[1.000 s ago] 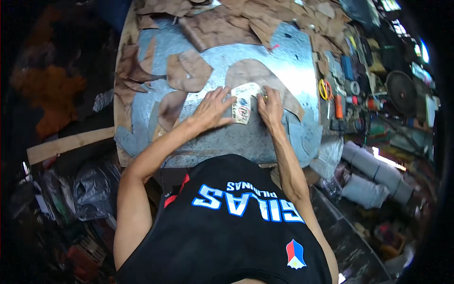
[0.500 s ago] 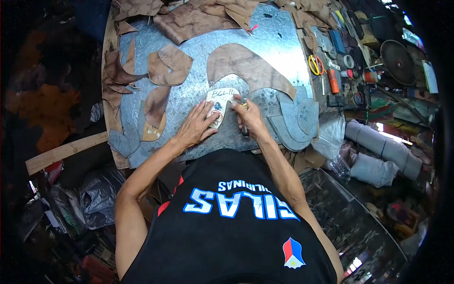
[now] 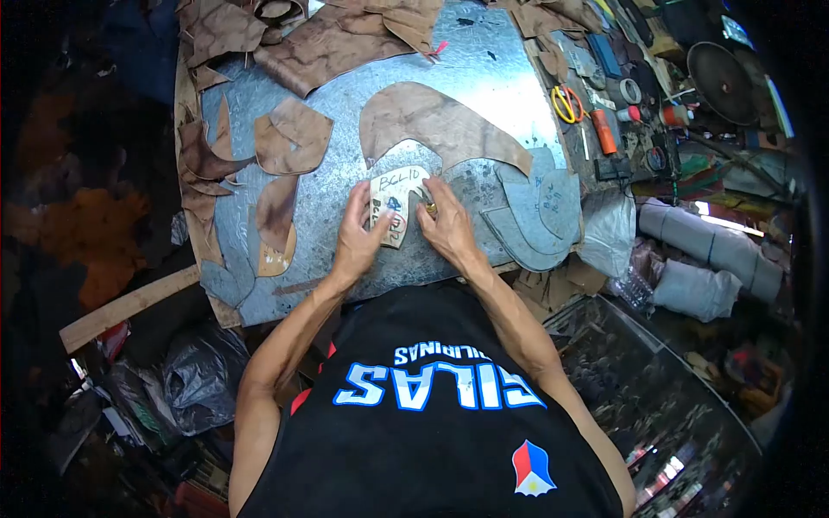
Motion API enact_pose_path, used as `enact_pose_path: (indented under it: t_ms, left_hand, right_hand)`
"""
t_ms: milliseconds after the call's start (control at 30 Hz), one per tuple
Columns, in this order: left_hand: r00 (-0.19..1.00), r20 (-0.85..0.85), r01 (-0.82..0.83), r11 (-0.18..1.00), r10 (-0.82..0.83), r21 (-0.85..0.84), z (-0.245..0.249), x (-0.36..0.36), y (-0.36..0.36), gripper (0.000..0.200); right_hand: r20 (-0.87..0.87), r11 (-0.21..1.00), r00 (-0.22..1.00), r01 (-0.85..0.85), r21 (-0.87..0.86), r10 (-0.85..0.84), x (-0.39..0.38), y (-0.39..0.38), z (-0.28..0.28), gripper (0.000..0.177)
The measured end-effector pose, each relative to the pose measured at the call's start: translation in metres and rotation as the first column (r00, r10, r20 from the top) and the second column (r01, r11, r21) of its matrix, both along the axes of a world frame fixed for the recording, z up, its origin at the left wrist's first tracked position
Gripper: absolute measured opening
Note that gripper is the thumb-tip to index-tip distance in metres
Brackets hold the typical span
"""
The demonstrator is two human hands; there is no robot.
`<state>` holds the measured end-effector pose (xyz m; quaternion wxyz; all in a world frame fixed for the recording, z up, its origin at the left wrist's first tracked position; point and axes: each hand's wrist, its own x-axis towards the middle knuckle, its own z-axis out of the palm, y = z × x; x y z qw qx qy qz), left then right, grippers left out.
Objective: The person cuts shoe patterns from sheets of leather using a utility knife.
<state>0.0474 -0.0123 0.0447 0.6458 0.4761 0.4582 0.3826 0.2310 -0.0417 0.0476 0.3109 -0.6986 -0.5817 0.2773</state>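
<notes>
A cream pattern piece [image 3: 390,231] marked "BCL10" lies on the metal-topped table [image 3: 332,203], below the arch of a large curved brown leather piece [image 3: 423,121]. My left hand [image 3: 356,242] holds its left edge, the thumb resting over it. At its right edge is my right hand [image 3: 449,231], fingers curled, with a small brass-coloured thing [image 3: 431,209] between thumb and fingers; the rest of that thing is hidden.
Brown leather pieces [image 3: 294,138] lie at the left, and a larger sheet [image 3: 328,47] at the back. Grey patterns [image 3: 540,207] are stacked at the right. Yellow-handled scissors [image 3: 567,104] and an orange tool [image 3: 603,131] lie beyond. A wooden plank [image 3: 129,306] juts out left.
My left hand has gone from lying flat on the pattern to its left edge. The dark-handled tool seen in my right hand is now mostly hidden. The view has shifted slightly.
</notes>
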Motion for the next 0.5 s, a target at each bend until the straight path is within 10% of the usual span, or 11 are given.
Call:
enact_pose_path:
  t_ms: [133, 333, 500]
  left_hand:
    - [0.997, 0.016, -0.063, 0.964, 0.069, -0.257, -0.009, -0.014, 0.028, 0.064]
    - [0.961, -0.049, 0.234, 0.899, -0.27, -0.369, -0.008, -0.003, 0.041, 0.031]
    - [0.936, 0.3, 0.338, 0.696, -0.182, -0.634, 0.007, -0.008, 0.056, 0.03]
  right_hand:
    - [-0.129, 1.0, 0.992, -0.011, -0.012, 0.01, 0.006, 0.0, -0.005, 0.045]
    - [-0.237, 0.973, 0.959, -0.189, -0.13, 0.154, 0.041, -0.001, 0.017, 0.047]
    - [-0.528, 0.897, 0.849, -0.233, -0.376, 0.0, 0.069, -0.01, 0.052, 0.039]
